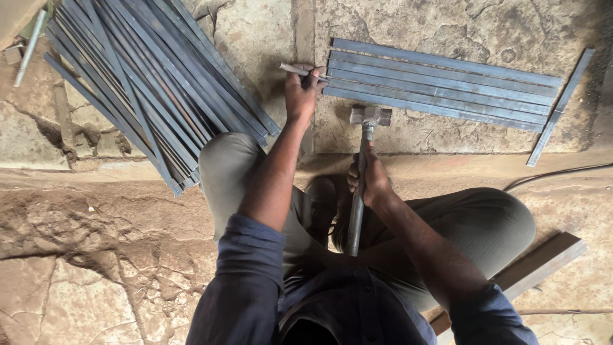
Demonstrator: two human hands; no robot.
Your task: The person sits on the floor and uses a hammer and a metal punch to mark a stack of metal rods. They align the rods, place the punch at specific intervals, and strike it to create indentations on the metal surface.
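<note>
Hammer (368, 118) gripped in right hand (369, 182), head beside the laid strips (440, 83). Left hand (300, 92) pinches a punch (303, 70) at the strips' end. Punch should stand square before any blow.

Ahead of the left hand's (301, 96) fingers the way is shut by a flat row of steel strips (440, 83), whose near ends lie just at the fingertips with the chisel (299, 69) held there. To the outer side of those fingers a big fanned pile of strips (153, 83) blocks the ground, leaving only a narrow bare lane of stone (262, 45) between pile and row. The hammer (361, 160) stands between the two hands. Beyond its head lies open stone before the row. A single strip (560, 108) bounds the far right.
</note>
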